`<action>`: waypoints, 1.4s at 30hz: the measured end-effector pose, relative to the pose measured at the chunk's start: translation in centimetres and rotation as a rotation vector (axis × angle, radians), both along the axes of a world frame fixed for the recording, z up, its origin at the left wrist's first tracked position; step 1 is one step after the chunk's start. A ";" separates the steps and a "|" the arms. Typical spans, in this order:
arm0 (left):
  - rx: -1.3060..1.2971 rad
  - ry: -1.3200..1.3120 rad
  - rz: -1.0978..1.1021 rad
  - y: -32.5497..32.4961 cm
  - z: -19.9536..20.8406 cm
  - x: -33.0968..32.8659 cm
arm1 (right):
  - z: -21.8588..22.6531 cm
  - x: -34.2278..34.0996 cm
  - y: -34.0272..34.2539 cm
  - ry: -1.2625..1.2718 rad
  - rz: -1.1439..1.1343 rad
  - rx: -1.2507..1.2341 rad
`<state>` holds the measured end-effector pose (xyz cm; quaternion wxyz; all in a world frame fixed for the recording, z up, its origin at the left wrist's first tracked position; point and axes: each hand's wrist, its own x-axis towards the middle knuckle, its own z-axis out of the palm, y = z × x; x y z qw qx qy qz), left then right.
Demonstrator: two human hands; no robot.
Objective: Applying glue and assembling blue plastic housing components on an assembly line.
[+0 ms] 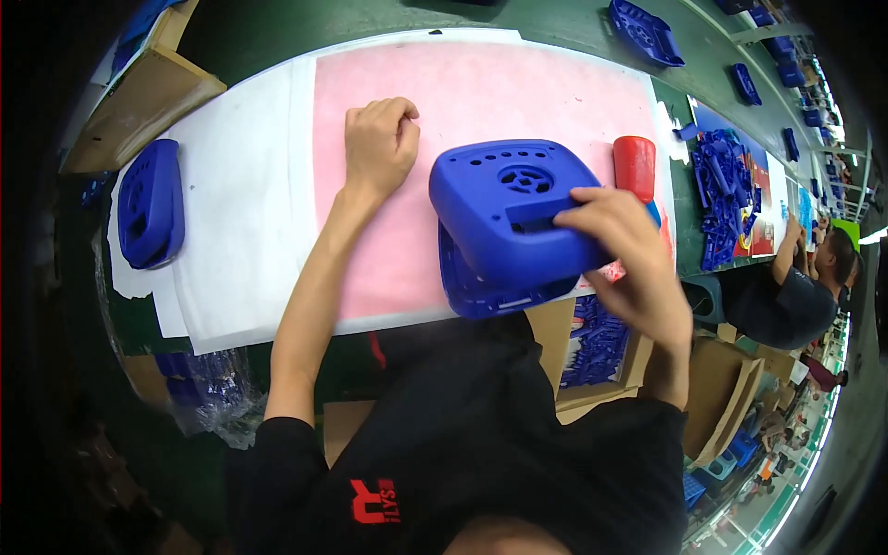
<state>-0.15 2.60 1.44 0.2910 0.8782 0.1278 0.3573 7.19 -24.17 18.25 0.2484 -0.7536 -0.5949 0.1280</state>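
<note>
A blue plastic housing shell (504, 199) with a round grille and a row of holes is tilted over a second blue shell half (504, 301) at the pink sheet's near edge. My right hand (638, 259) grips the upper shell by its right side, fingers on top and thumb lower down. The two halves are apart at the front, with a gap between them. Resting on the pink sheet (481, 92) to the left, my left hand (381, 148) is curled closed; I see nothing in it. Just past my right hand stands a red rounded object (635, 166).
A similar blue housing (151, 203) lies at the left end of the white sheet (240, 185). Several blue small parts (726, 190) are heaped on the right. Below the table edge is a cardboard box (638, 356) with blue parts. A wooden board (139, 106) stands far left; a co-worker (786, 287) sits right.
</note>
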 end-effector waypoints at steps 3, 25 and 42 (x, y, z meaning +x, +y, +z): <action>0.068 0.051 -0.028 -0.7 0.2 0.3 | 0.3 2.9 1.7 -0.077 -0.114 0.236; -1.211 -0.117 -0.558 3.1 0.5 9.4 | -5.4 14.1 -1.7 -0.564 -0.885 -0.458; -0.891 -0.081 -0.528 1.6 -0.7 9.6 | -0.7 18.9 -7.4 0.948 -0.639 0.528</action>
